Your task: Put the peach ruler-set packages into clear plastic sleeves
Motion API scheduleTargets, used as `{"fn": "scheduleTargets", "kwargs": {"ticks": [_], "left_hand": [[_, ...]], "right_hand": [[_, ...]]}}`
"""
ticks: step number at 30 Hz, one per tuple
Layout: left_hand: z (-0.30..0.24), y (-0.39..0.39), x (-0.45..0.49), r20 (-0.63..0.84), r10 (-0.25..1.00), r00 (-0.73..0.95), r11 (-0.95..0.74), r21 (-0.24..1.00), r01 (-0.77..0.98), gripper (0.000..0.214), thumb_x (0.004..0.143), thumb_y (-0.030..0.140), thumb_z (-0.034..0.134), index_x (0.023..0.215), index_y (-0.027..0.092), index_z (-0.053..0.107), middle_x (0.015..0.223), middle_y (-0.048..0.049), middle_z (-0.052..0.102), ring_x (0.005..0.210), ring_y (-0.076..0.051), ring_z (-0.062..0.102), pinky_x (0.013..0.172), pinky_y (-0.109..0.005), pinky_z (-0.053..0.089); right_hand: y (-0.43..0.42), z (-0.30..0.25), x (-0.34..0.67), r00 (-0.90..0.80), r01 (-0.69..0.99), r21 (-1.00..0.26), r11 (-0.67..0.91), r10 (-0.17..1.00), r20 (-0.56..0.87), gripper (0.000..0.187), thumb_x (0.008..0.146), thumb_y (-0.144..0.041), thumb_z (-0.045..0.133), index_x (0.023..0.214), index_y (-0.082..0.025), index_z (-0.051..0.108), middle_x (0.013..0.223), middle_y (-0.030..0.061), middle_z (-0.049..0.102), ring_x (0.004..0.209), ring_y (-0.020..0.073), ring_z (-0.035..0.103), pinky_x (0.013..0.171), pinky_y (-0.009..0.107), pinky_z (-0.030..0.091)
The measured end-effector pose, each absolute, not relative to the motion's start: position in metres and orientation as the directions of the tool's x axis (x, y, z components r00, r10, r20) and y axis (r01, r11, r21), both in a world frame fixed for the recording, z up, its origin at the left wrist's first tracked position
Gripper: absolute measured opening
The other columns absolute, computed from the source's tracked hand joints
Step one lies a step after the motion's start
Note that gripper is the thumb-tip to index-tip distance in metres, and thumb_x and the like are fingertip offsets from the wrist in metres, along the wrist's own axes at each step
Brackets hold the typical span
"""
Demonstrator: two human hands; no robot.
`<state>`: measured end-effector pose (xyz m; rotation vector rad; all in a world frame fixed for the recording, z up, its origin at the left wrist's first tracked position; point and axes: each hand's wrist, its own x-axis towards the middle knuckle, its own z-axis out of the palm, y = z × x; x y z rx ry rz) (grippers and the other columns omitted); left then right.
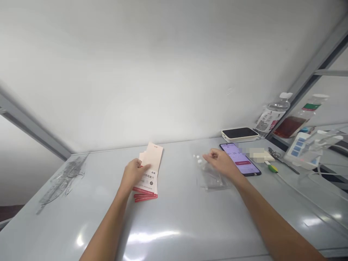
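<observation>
My left hand (133, 174) grips a white packet (150, 177) with red edging and Chinese print. Its thumb lies across the front. More such packets (145, 198) are fanned out underneath on the table. To the right, my right hand (222, 163) hangs over a small stack of clear plastic bags (213, 180), its fingertips pinched together at their upper part. White spots show on the plastic beside the fingers. Whether the fingers have lifted a bag's edge is hard to see, as the plastic is so clear.
A pile of see-through pieces with dark markings (63, 179) lies far left. On the right are a lit phone (240, 159), a white-cased device (240, 133), scissors (282, 159), a cable (301, 194), a power strip (300, 146) and two bottles (273, 114). A white wall (152, 79) stands behind.
</observation>
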<state>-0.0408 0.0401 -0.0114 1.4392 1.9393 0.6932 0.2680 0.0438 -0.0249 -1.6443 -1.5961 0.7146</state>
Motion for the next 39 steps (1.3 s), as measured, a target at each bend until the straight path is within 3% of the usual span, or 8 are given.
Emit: {"fn": "scheduleTargets", "kwargs": {"ticks": [4, 8, 13, 16, 19, 23, 34, 39], "left_hand": [[-0.003, 0.036, -0.032, -0.099, 0.989, -0.112, 0.136, 0.904, 0.405, 0.036, 0.068, 0.052, 0.056, 0.073, 0.017, 0.053, 0.066, -0.0039, 0.063, 0.055, -0.017, 0.06, 0.046, -0.025, 0.043], [-0.002, 0.019, -0.005, -0.04, 0.999, 0.01, 0.037, 0.978, 0.208, 0.031, 0.072, 0.048, 0.055, 0.078, 0.018, 0.055, 0.065, -0.0011, 0.062, 0.056, -0.016, 0.06, 0.048, -0.025, 0.046], [-0.016, -0.003, 0.029, 0.035, 0.998, 0.048, -0.05, 0.938, 0.342, 0.032, 0.076, 0.046, 0.051, 0.063, 0.018, 0.045, 0.053, 0.0027, 0.052, 0.047, -0.01, 0.05, 0.041, -0.02, 0.037], [-0.022, -0.004, 0.032, 0.077, 0.996, -0.048, -0.05, 0.909, 0.414, 0.031, 0.077, 0.047, 0.048, 0.065, 0.018, 0.047, 0.054, 0.0024, 0.051, 0.046, -0.01, 0.047, 0.04, -0.02, 0.035], [-0.023, 0.001, 0.027, 0.07, 0.995, -0.068, -0.036, 0.909, 0.416, 0.031, 0.078, 0.048, 0.047, 0.071, 0.018, 0.051, 0.06, 0.0003, 0.056, 0.051, -0.012, 0.051, 0.044, -0.021, 0.038], [-0.019, 0.003, 0.023, 0.071, 0.994, -0.085, -0.036, 0.934, 0.354, 0.03, 0.077, 0.048, 0.048, 0.077, 0.018, 0.054, 0.064, -0.0004, 0.059, 0.055, -0.014, 0.054, 0.047, -0.022, 0.041], [-0.008, 0.003, 0.018, 0.165, 0.982, -0.097, -0.122, 0.931, 0.345, 0.026, 0.077, 0.043, 0.051, 0.08, 0.018, 0.055, 0.065, 0.0006, 0.057, 0.057, -0.012, 0.053, 0.048, -0.021, 0.042], [-0.01, 0.001, 0.02, 0.135, 0.982, -0.128, -0.097, 0.959, 0.267, 0.027, 0.077, 0.044, 0.051, 0.081, 0.017, 0.055, 0.066, -0.0006, 0.058, 0.057, -0.012, 0.054, 0.048, -0.021, 0.043]], "right_hand": [[0.037, -0.018, 0.256, 0.062, 0.436, -0.886, 0.16, 0.976, 0.207, 0.027, 0.075, -0.035, 0.049, 0.058, -0.021, 0.034, 0.061, -0.0011, 0.052, 0.057, 0.014, 0.052, 0.055, 0.027, 0.039], [0.023, -0.013, 0.236, 0.089, 0.445, -0.851, 0.279, 0.932, 0.352, 0.026, 0.077, -0.03, 0.048, 0.057, -0.021, 0.034, 0.083, 0.0048, 0.059, 0.088, 0.0201, 0.057, 0.069, 0.03, 0.044], [0.003, -0.009, 0.217, -0.065, 0.262, -0.891, 0.372, 0.927, 0.368, 0.024, 0.077, -0.023, 0.05, 0.058, -0.02, 0.036, 0.115, 0.0075, 0.054, 0.097, 0.021, 0.057, 0.078, 0.034, 0.045], [-0.002, -0.009, 0.214, -0.173, -0.053, -0.964, 0.261, 0.948, 0.267, 0.022, 0.078, -0.022, 0.051, 0.059, -0.019, 0.04, 0.127, 0.007, 0.048, 0.108, 0.0233, 0.052, 0.087, 0.038, 0.043], [-0.001, -0.008, 0.215, -0.27, -0.327, -0.942, 0.075, 0.948, 0.169, 0.024, 0.077, -0.023, 0.051, 0.055, -0.018, 0.042, 0.126, 0.0069, 0.05, 0.114, 0.0265, 0.047, 0.092, 0.045, 0.039], [0.004, -0.008, 0.217, -0.327, -0.513, -0.853, -0.093, 0.94, 0.094, 0.022, 0.075, -0.023, 0.052, 0.054, -0.019, 0.049, 0.113, 0.007, 0.06, 0.11, 0.0294, 0.051, 0.092, 0.049, 0.038], [0.007, -0.001, 0.223, -0.453, -0.59, -0.736, -0.332, 0.891, -0.038, 0.035, 0.081, -0.027, 0.034, 0.048, -0.019, 0.041, 0.102, 0.0088, 0.064, 0.103, 0.0288, 0.056, 0.09, 0.05, 0.038], [0.005, 0.002, 0.216, -0.43, -0.474, -0.803, -0.362, 0.891, -0.148, 0.025, 0.082, -0.033, 0.032, 0.081, -0.021, 0.054, 0.11, 0.0072, 0.06, 0.101, 0.0268, 0.057, 0.079, 0.047, 0.045]]}}
